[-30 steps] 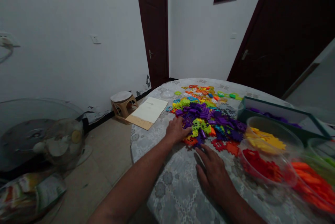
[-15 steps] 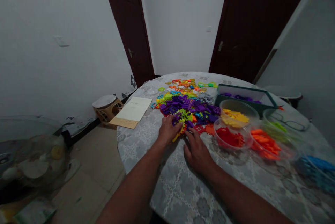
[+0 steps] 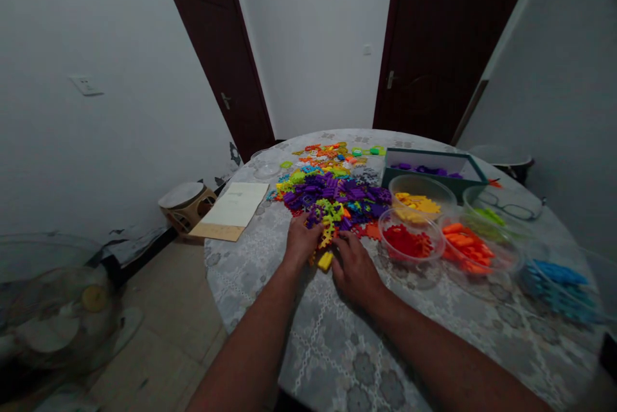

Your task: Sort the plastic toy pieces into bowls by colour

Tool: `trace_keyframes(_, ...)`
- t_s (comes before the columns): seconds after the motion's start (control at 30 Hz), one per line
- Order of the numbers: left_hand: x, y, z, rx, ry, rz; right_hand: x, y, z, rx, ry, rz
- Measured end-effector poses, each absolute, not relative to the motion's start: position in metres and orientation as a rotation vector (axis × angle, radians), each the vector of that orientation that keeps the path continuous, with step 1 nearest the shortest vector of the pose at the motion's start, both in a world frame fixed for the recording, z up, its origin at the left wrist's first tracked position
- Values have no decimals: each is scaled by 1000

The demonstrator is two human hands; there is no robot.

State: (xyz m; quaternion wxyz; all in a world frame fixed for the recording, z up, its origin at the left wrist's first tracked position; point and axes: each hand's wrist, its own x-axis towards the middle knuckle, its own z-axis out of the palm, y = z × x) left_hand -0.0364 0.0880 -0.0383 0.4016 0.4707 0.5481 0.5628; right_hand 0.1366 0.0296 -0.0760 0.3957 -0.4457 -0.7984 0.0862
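Note:
A heap of small plastic interlocking pieces (image 3: 332, 190), mostly purple with green, orange and blue, lies on the round table (image 3: 337, 348). My left hand (image 3: 299, 240) rests at the heap's near edge, fingers curled among the pieces. My right hand (image 3: 354, 265) lies beside it, fingers bent and touching pieces at the heap's edge. A yellow piece (image 3: 325, 261) sits on the cloth between the two hands. What either hand grips, if anything, is hidden.
Clear bowls hold sorted pieces: yellow (image 3: 418, 200), red (image 3: 409, 240), orange (image 3: 470, 246), green (image 3: 486, 214). A teal box (image 3: 431, 164) holds purple ones, blue pieces (image 3: 556, 280) lie far right. A booklet (image 3: 232, 209) lies at the table's left edge. A stool (image 3: 186, 201) and fan (image 3: 53, 309) stand on the floor.
The view has swung right and pulled back, showing more bowls. Both hands have come together at the heap's near edge, and a yellow piece now lies between them.

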Motion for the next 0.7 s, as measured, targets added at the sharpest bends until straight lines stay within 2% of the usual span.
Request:
trace_keyframes(0.13, -39, 85, -36, 1120, 1360, 1467, 138, 32, -76, -1163, -2023, 200)
trace_keyframes(0.37, -39, 80, -24, 792, 1031, 1530, 141, 37, -80, -1153, -1988, 161)
trace_keyframes(0.7, -40, 75, -2, 672, 904, 1564, 144, 41, -79, -1132, -1986, 171)
